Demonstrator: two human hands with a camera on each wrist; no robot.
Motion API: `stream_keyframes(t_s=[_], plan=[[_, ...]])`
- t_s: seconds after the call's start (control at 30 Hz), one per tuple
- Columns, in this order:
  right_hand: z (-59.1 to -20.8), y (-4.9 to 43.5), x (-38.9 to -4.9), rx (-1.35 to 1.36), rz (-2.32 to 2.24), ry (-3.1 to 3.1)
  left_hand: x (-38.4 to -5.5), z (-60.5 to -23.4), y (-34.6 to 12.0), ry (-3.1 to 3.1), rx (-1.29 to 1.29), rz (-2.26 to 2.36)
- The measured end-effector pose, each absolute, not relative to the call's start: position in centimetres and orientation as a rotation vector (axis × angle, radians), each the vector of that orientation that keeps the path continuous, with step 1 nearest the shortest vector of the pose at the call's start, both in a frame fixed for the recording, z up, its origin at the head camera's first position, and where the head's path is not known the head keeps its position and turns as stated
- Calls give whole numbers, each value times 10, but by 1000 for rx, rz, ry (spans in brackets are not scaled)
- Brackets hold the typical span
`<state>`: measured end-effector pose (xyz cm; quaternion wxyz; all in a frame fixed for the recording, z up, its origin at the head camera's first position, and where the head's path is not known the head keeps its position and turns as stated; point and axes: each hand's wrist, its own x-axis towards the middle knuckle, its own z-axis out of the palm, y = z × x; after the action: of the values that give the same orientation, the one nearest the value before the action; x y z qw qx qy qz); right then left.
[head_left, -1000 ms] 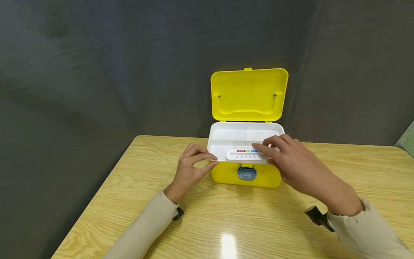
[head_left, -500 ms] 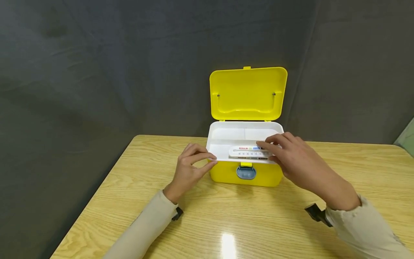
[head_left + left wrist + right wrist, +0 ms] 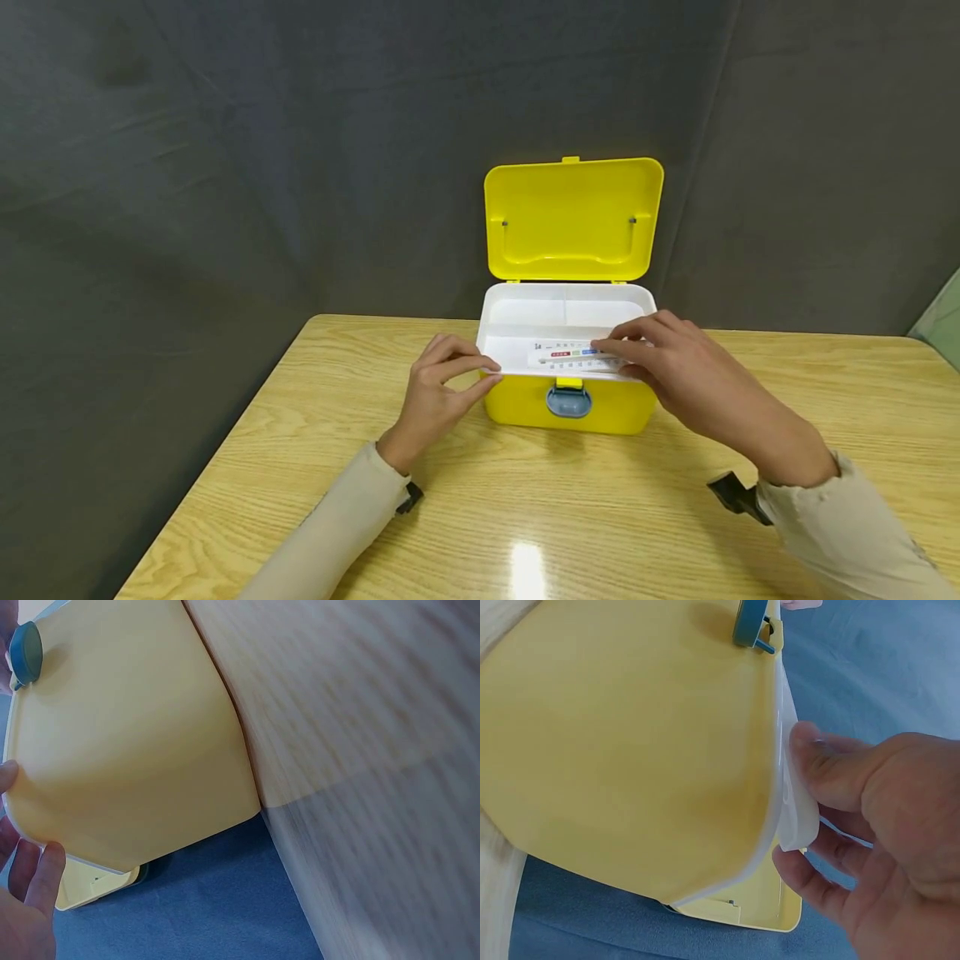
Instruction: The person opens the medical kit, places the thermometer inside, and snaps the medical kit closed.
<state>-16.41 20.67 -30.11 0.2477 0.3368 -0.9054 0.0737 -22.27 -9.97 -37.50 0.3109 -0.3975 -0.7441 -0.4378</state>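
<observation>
A yellow storage box [image 3: 517, 408] stands with its lid [image 3: 573, 218] raised and a white inner tray [image 3: 506, 350] in its top. In the tray's front compartment, along the front wall, is a white thermometer [image 3: 567, 355] with coloured bands and a printed scale. My right hand [image 3: 682, 375] pinches its right end between thumb and fingers. Seen from the right wrist, the thermometer [image 3: 802, 814] sticks up above the rim. My left hand [image 3: 442, 387] grips the box's front left corner at the rim, thumb in front. A grey-blue latch [image 3: 569, 402] hangs on the front.
The box rests near the back edge of a wood-grain table [image 3: 420, 533]. Behind it hangs a dark grey cloth [image 3: 300, 167]. A divider [image 3: 566, 310] splits the tray's rear part. Something pale green [image 3: 941, 317] shows at the far right.
My right hand has shifted the thermometer slightly back from the front rim and changed its tilt, so it now sits further inside the tray. My left hand keeps its hold on the corner.
</observation>
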Motion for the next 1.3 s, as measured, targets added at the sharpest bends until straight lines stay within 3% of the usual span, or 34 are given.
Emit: stream_keyframes(t_s=[1.3], plan=[[-303,218,-166,956,282,-2486,-222,-376,-100,-1971,-1044,-1145]])
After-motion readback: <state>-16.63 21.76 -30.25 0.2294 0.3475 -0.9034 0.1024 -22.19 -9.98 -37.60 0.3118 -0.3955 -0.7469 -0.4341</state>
